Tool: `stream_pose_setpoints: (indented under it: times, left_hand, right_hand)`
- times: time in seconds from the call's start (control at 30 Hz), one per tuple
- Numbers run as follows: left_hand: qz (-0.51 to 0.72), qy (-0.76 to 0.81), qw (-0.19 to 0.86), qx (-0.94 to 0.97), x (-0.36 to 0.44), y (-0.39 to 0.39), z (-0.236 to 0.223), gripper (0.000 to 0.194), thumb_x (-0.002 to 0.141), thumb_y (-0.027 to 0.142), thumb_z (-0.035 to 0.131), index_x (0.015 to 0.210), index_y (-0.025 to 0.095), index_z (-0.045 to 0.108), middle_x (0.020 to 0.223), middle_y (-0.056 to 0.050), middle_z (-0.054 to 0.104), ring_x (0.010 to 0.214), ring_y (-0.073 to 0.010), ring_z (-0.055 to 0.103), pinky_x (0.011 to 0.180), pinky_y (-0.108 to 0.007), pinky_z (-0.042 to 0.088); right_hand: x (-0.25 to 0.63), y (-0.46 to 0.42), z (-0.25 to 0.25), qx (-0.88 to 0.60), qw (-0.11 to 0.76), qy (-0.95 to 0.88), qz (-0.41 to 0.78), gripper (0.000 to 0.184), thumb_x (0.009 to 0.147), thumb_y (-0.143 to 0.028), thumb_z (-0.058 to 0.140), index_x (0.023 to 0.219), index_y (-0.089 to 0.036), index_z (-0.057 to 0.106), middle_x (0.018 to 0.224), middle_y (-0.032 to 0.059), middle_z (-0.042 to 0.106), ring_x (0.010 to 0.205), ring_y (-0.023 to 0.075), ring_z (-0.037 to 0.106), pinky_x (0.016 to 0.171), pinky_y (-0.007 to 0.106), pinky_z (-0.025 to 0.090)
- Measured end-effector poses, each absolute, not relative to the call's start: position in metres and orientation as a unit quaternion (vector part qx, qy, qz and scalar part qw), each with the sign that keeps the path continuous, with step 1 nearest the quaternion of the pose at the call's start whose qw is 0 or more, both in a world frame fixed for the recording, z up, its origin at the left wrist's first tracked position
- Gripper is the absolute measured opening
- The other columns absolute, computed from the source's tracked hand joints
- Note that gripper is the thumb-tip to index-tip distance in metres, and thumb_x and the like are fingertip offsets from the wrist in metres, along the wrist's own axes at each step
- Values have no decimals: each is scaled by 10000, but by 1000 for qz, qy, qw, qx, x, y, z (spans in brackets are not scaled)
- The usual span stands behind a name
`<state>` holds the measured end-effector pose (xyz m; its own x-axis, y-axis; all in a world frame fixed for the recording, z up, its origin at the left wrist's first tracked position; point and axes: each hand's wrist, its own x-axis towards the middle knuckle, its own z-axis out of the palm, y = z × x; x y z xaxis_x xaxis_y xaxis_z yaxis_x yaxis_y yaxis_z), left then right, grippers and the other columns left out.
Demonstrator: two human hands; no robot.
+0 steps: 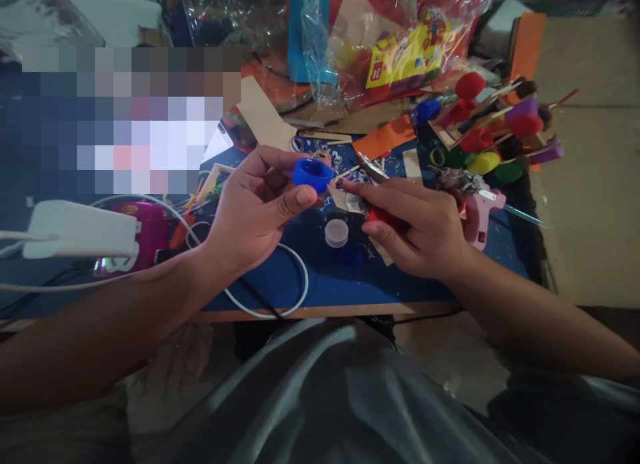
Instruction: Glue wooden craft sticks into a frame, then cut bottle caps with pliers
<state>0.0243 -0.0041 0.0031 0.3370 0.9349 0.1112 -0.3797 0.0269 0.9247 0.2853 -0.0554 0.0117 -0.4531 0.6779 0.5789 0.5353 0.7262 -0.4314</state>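
Note:
My left hand (257, 207) pinches a blue bottle cap (313, 175) between thumb and fingers, its hollow side tilted up. Close by on the right, my right hand (415, 224) is closed around a red-handled metal tool (373, 167); its metal end points up and left, apart from the cap. Most of its handle is hidden in my palm, so its exact kind is unclear. Below the hands, a whitish round cap (337, 233) and another blue cap (351, 254) lie on the blue tabletop (320, 287).
Right of my right hand lies a pink glue gun (481, 217). Behind it stands a stick frame with coloured caps (475, 141). Plastic packaging (400, 51) and an orange strip (385, 137) are at the back. A white charger (83, 229) and looping cable (306, 277) are leftward.

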Motion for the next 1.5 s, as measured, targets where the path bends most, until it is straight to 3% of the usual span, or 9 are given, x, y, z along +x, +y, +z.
stream_pose_setpoints:
  times: [0.2, 0.37, 0.5, 0.7, 0.9, 1.07, 1.37, 1.5]
  left_hand:
    - [499, 262, 669, 484, 24, -4, 5, 428, 805, 447, 1087, 1079, 291, 798, 1194, 30, 907, 1013, -159, 871, 871, -281, 736]
    - [473, 294, 672, 488, 24, -3, 7, 558, 680, 503, 1143, 1057, 322, 773, 1157, 109, 903, 1064, -164, 874, 913, -290, 741]
    - [488, 285, 667, 486, 25, -4, 8, 498, 724, 477, 1128, 1055, 331, 785, 1155, 97, 907, 1070, -170, 874, 903, -314, 746]
    - [506, 285, 655, 484, 26, -4, 9, 455, 756, 478, 1112, 1033, 315, 790, 1113, 79, 911, 956, -126, 877, 846, -251, 719]
    - [476, 310, 641, 516, 24, -2, 9, 619, 677, 553, 1133, 1080, 294, 740, 1187, 88, 902, 1074, -169, 884, 975, -305, 728]
    - [524, 288, 605, 526, 25, -6, 5, 413, 805, 450, 1083, 1069, 319, 793, 1197, 62, 911, 1051, -164, 889, 1022, -335, 742]
    - [541, 242, 567, 572, 24, -7, 4, 329, 899, 208, 1013, 1147, 350, 850, 1243, 92, 913, 1079, -109, 877, 1019, -260, 729]
    - [551, 264, 519, 598, 22, -10, 9, 368, 879, 230, 1035, 1176, 361, 863, 1266, 59, 909, 1145, -170, 885, 1062, -322, 748]
  right_hand:
    - [285, -56, 12, -363, 377, -847, 93, 473, 1201, -488, 589, 1554, -214, 745, 1103, 91, 868, 929, 227, 838, 798, 347, 686]
    - [286, -57, 12, -367, 382, -842, 103, 471, 1182, -472, 628, 1567, -227, 746, 1082, 89, 860, 900, 233, 831, 774, 352, 679]
    - [286, -57, 12, -372, 376, -842, 105, 487, 1185, -489, 610, 1596, -255, 729, 1099, 84, 867, 920, 244, 841, 795, 368, 693]
    - [286, -56, 12, -373, 374, -843, 100, 471, 1191, -483, 604, 1555, -223, 751, 1064, 85, 863, 894, 235, 836, 762, 358, 678]
    - [285, -56, 13, -362, 378, -845, 106, 439, 1194, -450, 613, 1532, -213, 759, 1061, 82, 862, 877, 219, 834, 760, 337, 674]
    - [285, -57, 11, -373, 376, -841, 110, 426, 1190, -463, 609, 1519, -242, 767, 1098, 86, 876, 891, 233, 845, 761, 352, 688]
    - [287, -56, 13, -365, 365, -850, 108, 408, 1184, -430, 632, 1506, -222, 774, 1110, 98, 881, 919, 237, 860, 780, 347, 699]
    - [287, -55, 14, -372, 356, -851, 103, 405, 1185, -436, 631, 1486, -208, 777, 1060, 98, 871, 886, 235, 849, 759, 345, 685]
